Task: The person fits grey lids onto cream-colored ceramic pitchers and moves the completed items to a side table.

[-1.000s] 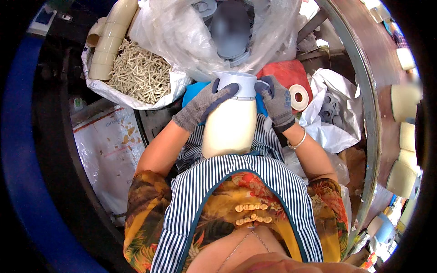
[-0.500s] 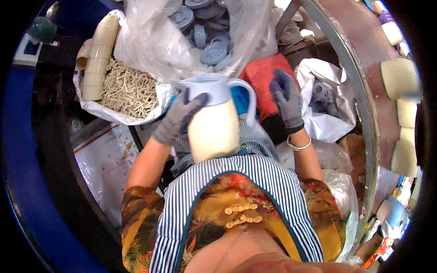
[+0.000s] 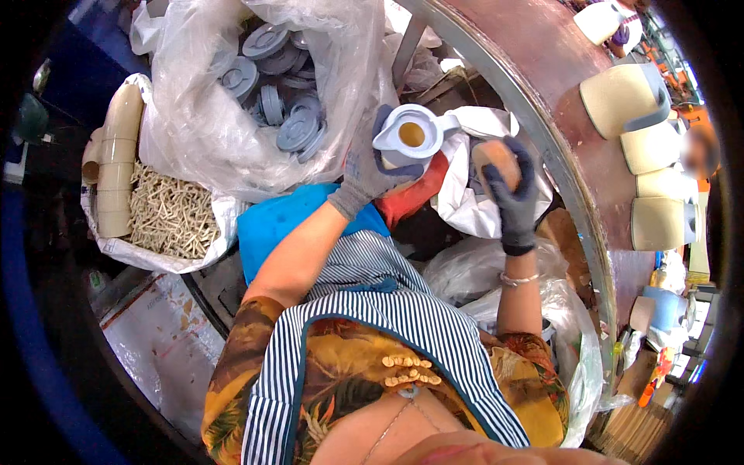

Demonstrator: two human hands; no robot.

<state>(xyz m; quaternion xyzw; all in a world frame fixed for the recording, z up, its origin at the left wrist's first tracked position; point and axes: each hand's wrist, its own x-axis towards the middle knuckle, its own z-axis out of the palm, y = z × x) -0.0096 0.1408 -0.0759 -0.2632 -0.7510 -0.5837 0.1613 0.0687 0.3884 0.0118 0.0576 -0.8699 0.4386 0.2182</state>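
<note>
Two gloved hands, left grip [image 3: 364, 167] around jug [image 3: 409, 138], right grip [image 3: 508, 190] holding sponge [image 3: 496, 159]

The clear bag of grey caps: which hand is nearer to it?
Left. The left hand, holding the jug, sits against the clear bag of grey caps; the right hand is farther right, apart.

Cluttered workshop, daylight from above. Curved brown table [image 3: 542, 85] with metal rim at right, cream jugs [image 3: 647, 155] stacked along it. Clear plastic bag of grey lids [image 3: 291, 124] upper left. White sack of beige clips [image 3: 170, 213]. Blue cushion [image 3: 279, 225] centre.
</note>
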